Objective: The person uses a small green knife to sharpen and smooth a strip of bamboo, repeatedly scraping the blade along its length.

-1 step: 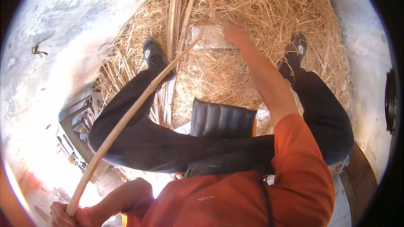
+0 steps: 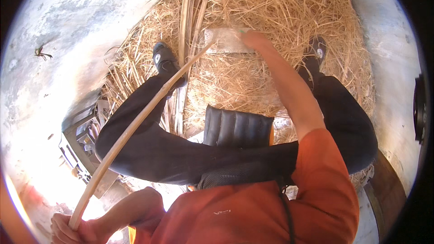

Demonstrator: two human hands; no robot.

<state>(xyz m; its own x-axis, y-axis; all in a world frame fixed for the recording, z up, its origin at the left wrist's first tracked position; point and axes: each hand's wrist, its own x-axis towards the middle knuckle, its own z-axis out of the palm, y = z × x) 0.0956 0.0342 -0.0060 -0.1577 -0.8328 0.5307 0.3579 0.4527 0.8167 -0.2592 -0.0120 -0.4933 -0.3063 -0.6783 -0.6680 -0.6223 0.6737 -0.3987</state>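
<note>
A long, slightly curved pale wooden stick (image 2: 135,124) runs from the lower left up across my left leg. My left hand (image 2: 68,229) is closed around its near end. The far tip lies over the left part of a pale rectangular block (image 2: 228,45) set among the shavings. Over the right end of that block is my right hand (image 2: 257,40), fingers closed and a little blurred. A small green bit shows at its fingers; what it belongs to I cannot make out.
Curly wood shavings (image 2: 280,9) cover the floor around my shoes. Long wooden strips (image 2: 186,18) lie left of the block. A black ribbed cushion (image 2: 237,128) sits between my legs. Pale walls (image 2: 58,72) rise on both sides, with a grey frame (image 2: 74,142) at the left.
My right hand has shifted slightly right and toward me. My left hand and the stick have barely moved.
</note>
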